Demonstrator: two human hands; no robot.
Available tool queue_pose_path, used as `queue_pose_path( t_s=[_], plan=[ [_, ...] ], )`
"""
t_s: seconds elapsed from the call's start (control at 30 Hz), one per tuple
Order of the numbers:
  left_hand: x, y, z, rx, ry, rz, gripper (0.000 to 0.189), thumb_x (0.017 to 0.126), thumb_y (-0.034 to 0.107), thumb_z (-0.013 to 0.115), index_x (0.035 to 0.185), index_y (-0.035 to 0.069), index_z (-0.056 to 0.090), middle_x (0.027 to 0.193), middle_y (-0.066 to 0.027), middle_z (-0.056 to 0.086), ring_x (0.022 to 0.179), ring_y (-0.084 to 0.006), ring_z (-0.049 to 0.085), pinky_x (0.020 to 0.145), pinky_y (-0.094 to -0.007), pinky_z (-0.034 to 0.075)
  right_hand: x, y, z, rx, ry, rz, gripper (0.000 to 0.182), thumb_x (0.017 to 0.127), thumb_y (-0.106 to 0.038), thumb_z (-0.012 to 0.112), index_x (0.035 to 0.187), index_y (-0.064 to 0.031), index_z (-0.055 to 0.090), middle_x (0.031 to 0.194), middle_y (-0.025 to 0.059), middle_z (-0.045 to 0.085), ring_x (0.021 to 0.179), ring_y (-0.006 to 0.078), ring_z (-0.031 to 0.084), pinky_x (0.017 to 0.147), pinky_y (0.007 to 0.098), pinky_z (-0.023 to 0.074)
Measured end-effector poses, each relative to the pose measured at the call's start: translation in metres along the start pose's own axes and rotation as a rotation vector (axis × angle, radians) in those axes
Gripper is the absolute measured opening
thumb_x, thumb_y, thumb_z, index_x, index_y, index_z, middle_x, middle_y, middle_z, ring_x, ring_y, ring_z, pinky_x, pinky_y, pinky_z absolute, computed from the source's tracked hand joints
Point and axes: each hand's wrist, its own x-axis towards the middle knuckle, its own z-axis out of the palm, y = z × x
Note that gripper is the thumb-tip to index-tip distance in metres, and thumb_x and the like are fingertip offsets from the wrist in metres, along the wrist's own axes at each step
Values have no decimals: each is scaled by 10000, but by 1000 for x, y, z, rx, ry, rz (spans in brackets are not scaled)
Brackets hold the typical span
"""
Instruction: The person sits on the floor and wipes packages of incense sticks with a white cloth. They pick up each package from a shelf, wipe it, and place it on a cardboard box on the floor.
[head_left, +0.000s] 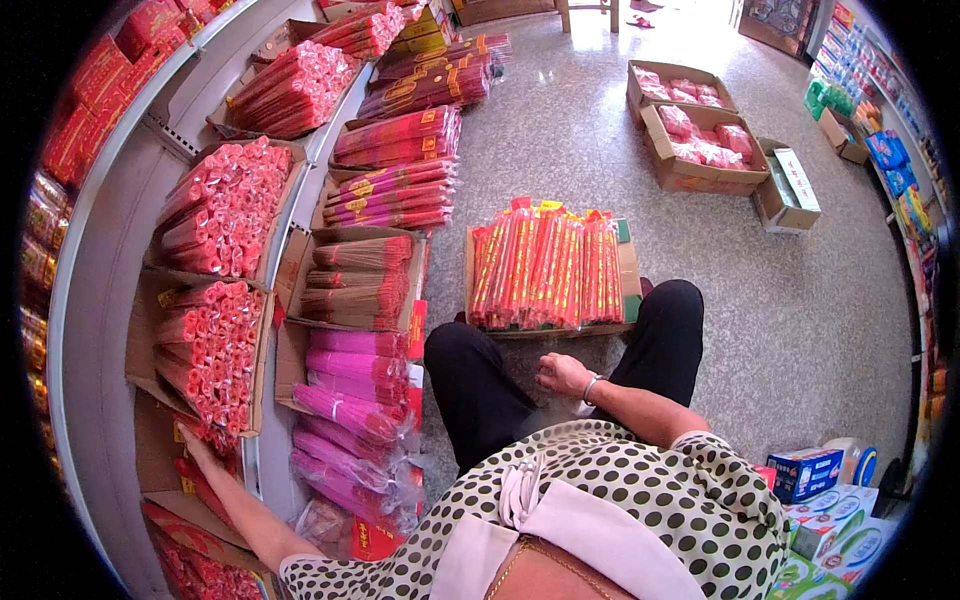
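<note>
My left arm reaches out to the shelf at the lower left; my left hand (187, 435) is at a cardboard box of red wrapped sticks, its fingers mostly hidden, so I cannot tell whether it grips anything. My right hand (562, 373), with a silver bangle at the wrist, hangs loosely curled between my knees and holds nothing that I can see. Just beyond it, a low cardboard box (630, 277) on the floor bears a stack of red plastic-wrapped sticks with yellow markings (551, 266). Above my left hand, boxed red rolled bundles (217, 360) fill the shelf.
Pink incense bundles (352, 382) and brown incense sticks (360, 277) lie on the lower shelf at left. Open cartons of red packets (705, 150) and a smaller carton (787, 191) stand on the floor ahead. Boxed goods (832, 525) are stacked at the lower right.
</note>
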Motion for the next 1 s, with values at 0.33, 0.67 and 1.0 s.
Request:
queue_pose_path(
  t_s=[0.33,0.67,1.0],
  plan=[
    [-20,38,10,28,113,118,710,894,505,393,1357,-22,288,1391,-219,301,1273,-322,309,1044,-378,247,2,-5,-2,-13,-88,87,291,766,-299,595,912,-48,582,889,191,581,847,373,563,735,439,460],
    [79,2,-6,811,38,146,760,859,582,392,1275,-53,410,1335,-256,346,1241,-358,327,1018,-384,268,1,0,4,-3,-19,17,275,757,-288,597,888,-46,589,865,191,586,829,370,573,719,444,467],
    [11,-2,-22,323,-28,18,571,925,323,430,1379,21,260,1383,-158,330,1223,-287,376,991,-385,320,4,4,4,14,-9,24,287,764,-303,598,897,-50,588,860,179,592,839,362,577,721,444,471]
  ],
)
